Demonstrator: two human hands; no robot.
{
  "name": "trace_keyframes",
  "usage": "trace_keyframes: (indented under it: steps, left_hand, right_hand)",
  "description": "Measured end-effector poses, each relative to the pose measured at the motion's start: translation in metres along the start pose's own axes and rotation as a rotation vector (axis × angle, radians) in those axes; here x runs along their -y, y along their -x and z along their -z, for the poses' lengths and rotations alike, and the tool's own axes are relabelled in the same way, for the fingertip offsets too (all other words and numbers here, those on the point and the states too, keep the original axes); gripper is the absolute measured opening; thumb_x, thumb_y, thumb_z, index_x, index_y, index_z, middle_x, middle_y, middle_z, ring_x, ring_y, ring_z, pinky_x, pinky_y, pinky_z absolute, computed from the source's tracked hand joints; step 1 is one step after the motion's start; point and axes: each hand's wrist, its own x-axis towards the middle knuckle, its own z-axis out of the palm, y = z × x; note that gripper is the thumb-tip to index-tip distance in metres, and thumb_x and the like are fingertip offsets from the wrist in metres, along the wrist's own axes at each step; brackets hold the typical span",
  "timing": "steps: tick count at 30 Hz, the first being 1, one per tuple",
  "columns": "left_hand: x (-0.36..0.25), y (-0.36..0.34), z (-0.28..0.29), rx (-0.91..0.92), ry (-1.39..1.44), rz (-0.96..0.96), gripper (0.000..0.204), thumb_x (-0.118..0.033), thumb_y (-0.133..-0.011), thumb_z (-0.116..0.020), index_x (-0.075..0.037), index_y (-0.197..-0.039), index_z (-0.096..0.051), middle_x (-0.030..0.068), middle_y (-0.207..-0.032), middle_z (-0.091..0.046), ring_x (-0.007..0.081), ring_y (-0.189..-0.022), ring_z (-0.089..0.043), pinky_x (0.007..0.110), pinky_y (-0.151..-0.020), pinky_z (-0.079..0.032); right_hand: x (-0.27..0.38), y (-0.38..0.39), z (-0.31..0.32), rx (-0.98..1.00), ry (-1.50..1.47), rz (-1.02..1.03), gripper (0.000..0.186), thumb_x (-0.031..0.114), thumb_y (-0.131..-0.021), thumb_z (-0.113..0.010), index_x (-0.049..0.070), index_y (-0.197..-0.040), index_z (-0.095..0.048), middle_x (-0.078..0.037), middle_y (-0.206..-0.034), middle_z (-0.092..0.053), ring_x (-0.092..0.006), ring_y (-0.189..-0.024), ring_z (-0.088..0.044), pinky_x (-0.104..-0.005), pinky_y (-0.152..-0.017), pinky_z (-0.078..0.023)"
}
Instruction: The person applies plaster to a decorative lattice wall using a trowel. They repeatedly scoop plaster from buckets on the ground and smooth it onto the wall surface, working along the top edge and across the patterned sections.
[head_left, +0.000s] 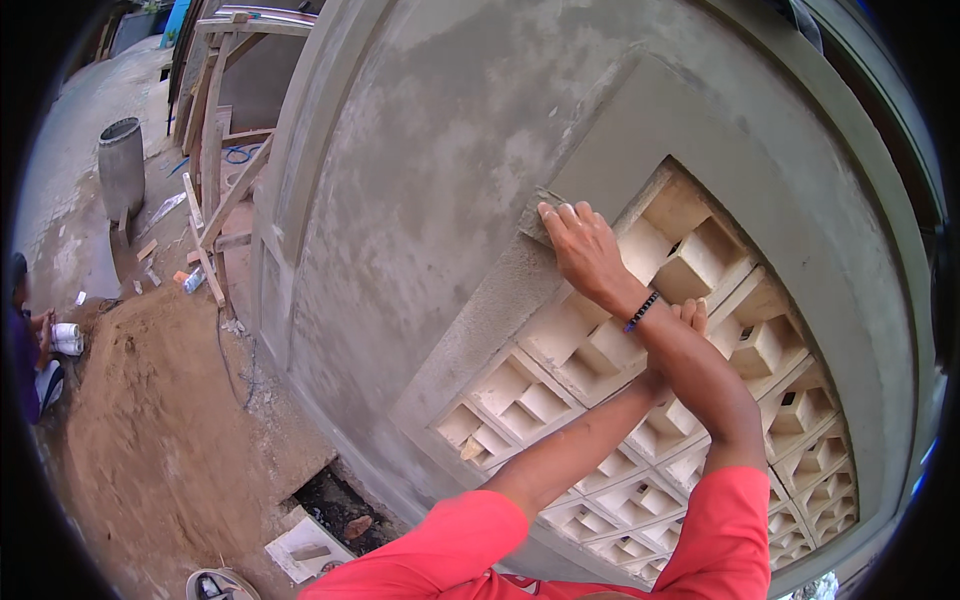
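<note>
My right hand [590, 250] reaches across to the left and presses a small flat grey mortar-coated float [538, 215] against the wall, its fingers bent over the edge. The float touches the plastered border [500, 295] beside the ventilation blocks [690, 265], at the upper left corner of their opening. Beneath the right forearm, my left hand [690, 314] is against the cream blocks, fingertips curled together. Most of that hand is hidden, so what it grips cannot be made out. My forearms cross, the right one in front. A smooth raised plaster band [770, 200] frames the blocks above and right.
Grey wall plaster [450, 150] spreads to the left. A sand heap [160, 430] lies on the ground, with a person [35, 345] at its far left. Also there: a wooden trestle [215, 140], a concrete cylinder [122, 165], a bucket [222, 585] and a dark pit [340, 505].
</note>
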Motion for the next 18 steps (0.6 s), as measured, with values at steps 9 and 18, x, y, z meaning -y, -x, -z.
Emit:
trace_keyframes:
  steps: [9, 18]
  left_hand:
    - [-0.01, -0.003, -0.002, 0.041, -0.14, 0.048, 0.051, -0.036, -0.084, -0.061, -0.001, -0.119, -0.05, 0.0111, -0.109, -0.055, 0.0258, -0.1, -0.049, 0.043, -0.093, -0.032]
    - [0.01, 0.001, -0.003, -0.072, 0.067, -0.079, 0.069, -0.029, -0.08, -0.068, 0.003, -0.133, -0.039, 0.0155, -0.122, -0.051, 0.0288, -0.102, -0.05, 0.045, -0.088, -0.036]
  right_hand:
    - [-0.103, -0.047, 0.083, -0.379, 0.202, -0.186, 0.037, 0.008, -0.085, -0.059, 0.007, -0.121, -0.058, -0.011, -0.095, -0.063, -0.0302, -0.09, -0.059, -0.0389, -0.077, -0.049]
    - [0.0, 0.005, 0.038, 0.07, -0.216, -0.102, 0.035, 0.005, -0.085, -0.058, 0.003, -0.12, -0.057, -0.013, -0.092, -0.062, -0.031, -0.089, -0.059, -0.0413, -0.077, -0.05]
